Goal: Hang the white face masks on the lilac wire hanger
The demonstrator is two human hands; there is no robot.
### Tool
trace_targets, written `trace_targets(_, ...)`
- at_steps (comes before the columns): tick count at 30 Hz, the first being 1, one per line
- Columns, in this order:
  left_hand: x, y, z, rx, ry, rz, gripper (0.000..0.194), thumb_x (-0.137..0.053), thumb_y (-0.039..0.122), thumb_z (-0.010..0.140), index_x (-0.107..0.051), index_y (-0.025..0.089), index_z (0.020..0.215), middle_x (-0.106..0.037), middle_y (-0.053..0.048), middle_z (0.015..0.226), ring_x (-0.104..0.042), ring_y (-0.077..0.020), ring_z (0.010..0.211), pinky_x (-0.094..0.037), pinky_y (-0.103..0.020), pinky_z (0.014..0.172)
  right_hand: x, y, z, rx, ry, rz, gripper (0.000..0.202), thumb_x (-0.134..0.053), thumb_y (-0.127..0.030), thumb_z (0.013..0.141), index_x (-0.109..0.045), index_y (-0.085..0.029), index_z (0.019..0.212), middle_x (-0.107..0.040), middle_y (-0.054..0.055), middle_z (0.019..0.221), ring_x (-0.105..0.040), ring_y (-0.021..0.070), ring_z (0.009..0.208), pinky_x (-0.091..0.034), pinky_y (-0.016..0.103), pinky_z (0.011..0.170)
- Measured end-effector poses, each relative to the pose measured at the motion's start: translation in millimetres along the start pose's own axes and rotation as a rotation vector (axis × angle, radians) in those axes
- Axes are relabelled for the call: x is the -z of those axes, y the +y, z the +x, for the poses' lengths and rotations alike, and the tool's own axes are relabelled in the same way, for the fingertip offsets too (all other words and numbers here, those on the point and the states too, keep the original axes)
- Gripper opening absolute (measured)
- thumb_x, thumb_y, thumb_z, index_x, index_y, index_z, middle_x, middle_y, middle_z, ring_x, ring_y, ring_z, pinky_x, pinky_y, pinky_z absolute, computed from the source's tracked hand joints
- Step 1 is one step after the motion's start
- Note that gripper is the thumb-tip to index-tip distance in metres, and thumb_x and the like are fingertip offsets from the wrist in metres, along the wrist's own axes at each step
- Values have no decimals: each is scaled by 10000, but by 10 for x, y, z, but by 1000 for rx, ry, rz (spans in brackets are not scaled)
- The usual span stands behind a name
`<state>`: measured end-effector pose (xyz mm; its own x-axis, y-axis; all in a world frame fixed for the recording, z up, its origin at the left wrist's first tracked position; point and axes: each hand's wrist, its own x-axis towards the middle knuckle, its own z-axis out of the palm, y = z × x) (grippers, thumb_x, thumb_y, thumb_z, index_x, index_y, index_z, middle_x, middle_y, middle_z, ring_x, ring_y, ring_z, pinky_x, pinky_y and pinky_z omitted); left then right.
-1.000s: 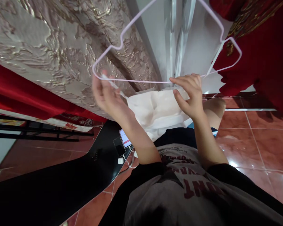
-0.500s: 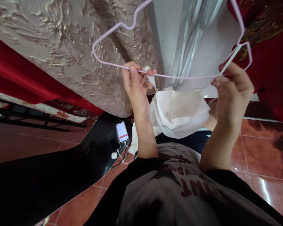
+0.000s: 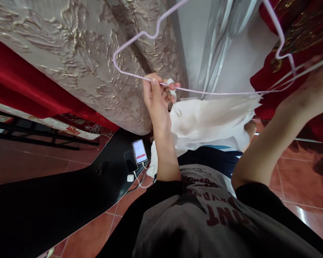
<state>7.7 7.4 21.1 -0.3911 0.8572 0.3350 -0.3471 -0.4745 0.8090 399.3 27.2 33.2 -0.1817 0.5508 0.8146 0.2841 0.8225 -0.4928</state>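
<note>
A pale lilac clothes hanger (image 3: 220, 94) spans the upper middle, its long bar running left to right. My left hand (image 3: 158, 98) pinches that bar near its left end, and a short white strap (image 3: 173, 94) loops over one of its fingers. Below the bar hangs a thin white cloth (image 3: 214, 120), spread sideways over my lap. At the right edge my right hand (image 3: 317, 84) is blurred and partly out of frame. It holds a long white strap (image 3: 319, 65) drawn taut past the hanger's right corner; its fingertips are hard to make out.
On a glossy black bench (image 3: 78, 186) at left lie a lit phone (image 3: 140, 152), a dark phone (image 3: 130, 161) and a small white case (image 3: 130, 177), with charging cables. Embossed beige fabric (image 3: 70, 53) hangs at upper left, red fabric (image 3: 307, 39) at right. Reddish tiles (image 3: 307, 175) cover the floor.
My right hand has moved outward to the right and up, stretching the white strap away from the hanger. The hanger shifted slightly right, and the white cloth is pulled flatter and wider.
</note>
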Motion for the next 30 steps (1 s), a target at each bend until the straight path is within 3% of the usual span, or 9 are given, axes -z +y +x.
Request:
trace_targets(2, 8, -17, -12, -1, 3, 1, 268, -617, 496, 1159, -550, 305, 983, -636, -44, 828, -770, -258, 890, -417, -327, 551, -40, -1, -237, 61, 243, -116, 510, -423, -344, 1171, -643, -490, 1607, -667, -138, 1616, -687, 321, 1517, -641, 506, 1175)
trace_targets(6, -6, -54, -65, 2, -37, -24, 346, -689, 574, 1118, -533, 294, 989, -652, -36, 861, -780, -262, 910, -512, -333, 689, -593, -285, -497, 110, 530, -234, 450, -569, -250, 1101, -795, -439, 1440, -810, -101, 1383, -802, 349, 1342, -641, 618, 1153)
trace_targets(9, -46, -77, -101, -17, -86, -41, 392, -699, 631, 1104, -533, 295, 991, -692, -33, 882, -788, -269, 915, -577, -384, 845, -990, -514, -405, -20, 461, -256, 339, -747, -270, 1024, -866, -403, 1312, -873, -40, 1218, -858, 322, 1167, -662, 660, 1105)
trace_targets(13, -29, -113, -91, -112, -72, 1, 346, -675, 599, 1124, -557, 300, 996, -730, -31, 903, -794, -266, 921, -608, -429, 931, -1277, -621, -208, -188, 236, -266, 195, -834, -270, 955, -902, -368, 1109, -897, -4, 1117, -824, 303, 1129, -644, 666, 1115)
trace_targets(17, 183, -111, -37, -167, 24, 78, 176, -666, 438, 1141, -598, 299, 1224, -798, -44, 1079, -795, -253, 1141, -590, -456, 1115, -1419, -598, -232, -223, 254, -249, 270, -693, -208, 1023, -891, -381, 1082, -887, -22, 1069, -794, 252, 1098, -667, 546, 1026)
trace_targets(20, 393, -56, 23, -327, 148, 120, 373, -736, 268, 1074, -531, 369, 1369, -770, -17, 1313, -699, -245, 1420, -523, -472, 1253, -1444, -601, -287, -199, 273, -208, 292, -677, -219, 1042, -890, -400, 1126, -882, -27, 1069, -790, 242, 1074, -662, 516, 971)
trace_targets(23, 489, 10, 103, -454, 209, 182, 562, -734, 224, 1005, -437, 376, 1457, -494, -18, 1764, -467, -256, 1678, -542, -438, 1265, -1401, -612, -275, -203, 325, -234, 246, -716, -257, 1039, -889, -412, 1120, -873, -20, 1000, -756, 236, 980, -638, 508, 944)
trace_targets(25, 473, 47, 174, -499, 241, 193, 647, -696, 251, 965, -366, 311, 1518, -252, -63, 1908, -393, -269, 1722, -610, -388, 1177, -1353, -615, -247, -221, 346, -249, 230, -721, -283, 1040, -891, -415, 1122, -868, -28, 969, -731, 231, 943, -618, 510, 960)
trace_targets(30, 460, 212, 431, -491, 234, 200, 744, -739, 233, 985, -348, 254, 1618, -72, -41, 1962, -683, -240, 1445, -668, -288, 1018, -1250, -633, -213, -211, 339, -206, 269, -718, -280, 1054, -876, -445, 1196, -862, -15, 962, -717, 250, 972, -596, 533, 981)
